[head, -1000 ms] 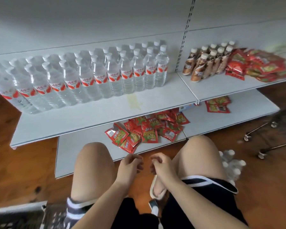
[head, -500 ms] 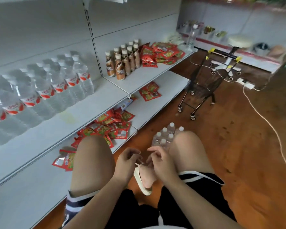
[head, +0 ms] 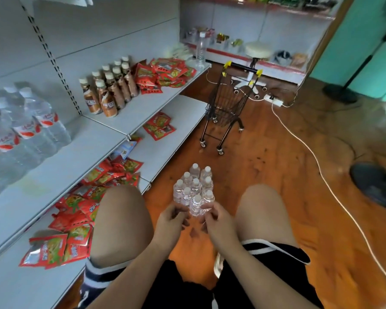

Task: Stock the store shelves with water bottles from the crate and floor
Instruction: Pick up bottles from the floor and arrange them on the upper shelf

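1. Done so far: clear plastic water bottles with red-and-white labels [head: 31, 128] stand in rows towards the back of the white metal shelf [head: 76, 166] on the left. The front strip of that shelf is bare, so there looks to be room for more.
2. Left to do: a tight cluster of small clear bottles with white caps [head: 194, 186] stands upright on the brown wooden floor [head: 276, 175], just ahead of the squatting person's knees and well apart from the shelved rows.
3. The left hand [head: 172, 221] and the right hand [head: 216, 221] sit low between the knees, fingers curled, on either side of the nearest bottle of the cluster. Blur hides whether either hand actually grips it or only reaches it, so I cannot tell.
4. No crate shows in this view, so what it holds cannot be judged.
5. Judgement: the task is partly done, with the floor cluster yet to be lifted across.
6. Nearby, brown drink bottles [head: 108, 94] and red snack packets [head: 83, 210] fill other shelf sections, and a small black wire shopping cart [head: 226, 108] stands further along the aisle.
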{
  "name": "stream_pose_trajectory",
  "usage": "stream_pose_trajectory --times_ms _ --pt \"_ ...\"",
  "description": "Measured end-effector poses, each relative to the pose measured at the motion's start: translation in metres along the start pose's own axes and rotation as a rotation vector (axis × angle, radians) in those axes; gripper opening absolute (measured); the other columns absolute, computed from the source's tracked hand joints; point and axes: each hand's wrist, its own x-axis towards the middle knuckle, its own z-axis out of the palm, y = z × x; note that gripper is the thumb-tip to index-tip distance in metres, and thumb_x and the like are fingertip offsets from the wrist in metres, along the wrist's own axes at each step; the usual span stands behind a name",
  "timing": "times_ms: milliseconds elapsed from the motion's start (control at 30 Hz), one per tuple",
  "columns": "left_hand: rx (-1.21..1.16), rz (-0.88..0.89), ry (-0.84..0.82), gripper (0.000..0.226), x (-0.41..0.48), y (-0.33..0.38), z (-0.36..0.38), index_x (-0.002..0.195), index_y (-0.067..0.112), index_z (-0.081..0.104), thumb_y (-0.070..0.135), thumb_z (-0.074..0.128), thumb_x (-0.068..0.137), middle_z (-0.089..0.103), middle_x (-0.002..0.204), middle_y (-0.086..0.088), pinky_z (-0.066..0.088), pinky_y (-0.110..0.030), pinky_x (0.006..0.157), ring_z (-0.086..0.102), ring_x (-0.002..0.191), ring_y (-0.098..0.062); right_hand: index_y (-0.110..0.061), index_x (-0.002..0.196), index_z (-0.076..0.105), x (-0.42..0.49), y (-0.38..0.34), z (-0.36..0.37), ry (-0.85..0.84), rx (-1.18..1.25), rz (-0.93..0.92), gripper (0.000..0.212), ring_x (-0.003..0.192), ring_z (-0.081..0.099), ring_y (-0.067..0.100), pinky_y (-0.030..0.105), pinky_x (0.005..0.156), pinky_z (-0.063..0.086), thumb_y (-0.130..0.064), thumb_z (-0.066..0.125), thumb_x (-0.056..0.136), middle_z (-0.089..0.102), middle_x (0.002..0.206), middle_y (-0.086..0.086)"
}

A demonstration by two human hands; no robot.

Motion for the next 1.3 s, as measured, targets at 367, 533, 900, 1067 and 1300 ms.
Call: stream_pose_trajectory --times_ms 367,533,900,1067,1300 --pt "-0.068 -0.065 -0.114 0.012 0.020 0.024 0.065 0.098 0.004 0.064 -0.001 0.053 0.098 0.068 0.083 -0.009 0.049 -0.032 0.066 0.061 0.068 -0.017 -0.024 0.097 0.062 0.033 0.036 -0.045 0.149 0.076 0.134 0.025 0.054 0.061 0.011 0.030 0.058 0.049 -0.004 0.046 0.102 0.067 0.073 0.007" --pt "-0.077 -0.075 -0.130 0.009 0.034 0.028 0.079 0.099 0.001 0.063 -0.003 0.056 0.097 0.067 0.078 -0.007 0.050 -0.030 0.063 0.061 0.069 -0.020 -0.017 0.097 0.061 0.049 0.048 -0.045 0.159 0.157 0.195 0.025 0.050 0.060 0.011 0.029 0.054 0.047 0.000 0.044 0.100 0.065 0.065 0.002" --pt "-0.035 -0.280 -0.054 0.012 0.172 0.006 0.098 0.102 0.004 0.065 0.004 0.054 0.097 0.069 0.085 -0.008 0.047 -0.029 0.063 0.060 0.066 -0.017 -0.016 0.096 0.062 0.191 0.048 -0.022 0.086 -0.035 0.374 0.013 0.077 0.069 0.028 0.038 0.071 0.057 -0.009 0.052 0.096 0.072 0.090 0.014" --pt "-0.016 -0.526 -0.014 0.014 0.220 -0.046 0.106 0.105 0.001 0.063 0.008 0.052 0.099 0.067 0.088 -0.009 0.046 -0.028 0.051 0.059 0.065 -0.020 -0.005 0.127 0.058 0.237 0.100 -0.016 -0.133 -0.502 0.608 0.030 0.115 0.060 0.028 0.025 0.083 0.039 -0.021 0.047 0.104 0.064 0.121 0.011" --pt "0.143 -0.636 -0.005 0.013 0.252 -0.117 0.100 0.091 0.004 0.061 0.007 0.051 0.098 0.064 0.082 -0.011 0.043 -0.018 0.043 0.058 0.052 -0.014 -0.005 0.153 0.024 0.276 0.183 0.029 -0.281 -0.666 0.548 0.064 0.117 0.061 0.036 0.038 0.088 0.049 -0.039 0.047 0.104 0.060 0.131 0.018"
